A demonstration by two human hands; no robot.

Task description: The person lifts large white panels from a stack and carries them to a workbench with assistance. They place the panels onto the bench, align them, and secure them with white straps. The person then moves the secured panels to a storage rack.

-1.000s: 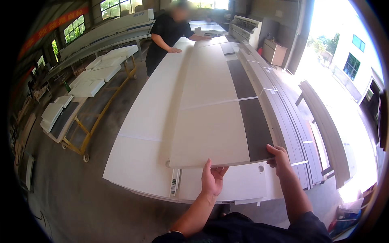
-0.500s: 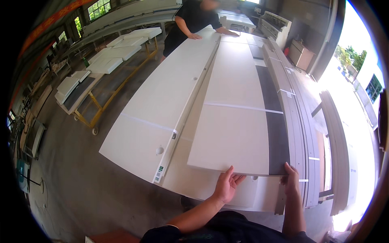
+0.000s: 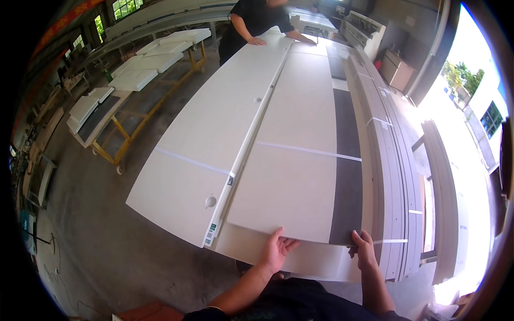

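Note:
A long white panel (image 3: 289,187) with a dark grey strip (image 3: 347,184) along its right side lies atop a stack, a white strap across it. My left hand (image 3: 276,251) grips its near edge, thumb on top and fingers below. At the near right corner, by the dark strip, my right hand (image 3: 365,251) also closes on the panel, its fingers partly hidden beneath. Directly left lies a wide white panel (image 3: 198,139) with a round hole and a label on its edge. The two panels now lie almost side by side.
A person (image 3: 257,24) in dark clothes rests both hands on the panels' far end. Bundled grey profiles (image 3: 393,176) run along the right, with another long profile (image 3: 441,203) beyond. A yellow-framed wheeled cart (image 3: 120,134) with white panels stands left; a cabinet (image 3: 397,72) is at back right.
The strapped panel has shifted left with both my hands, closing most of the gap to the wide white panel. The other person's hand at the far end stays on the panels.

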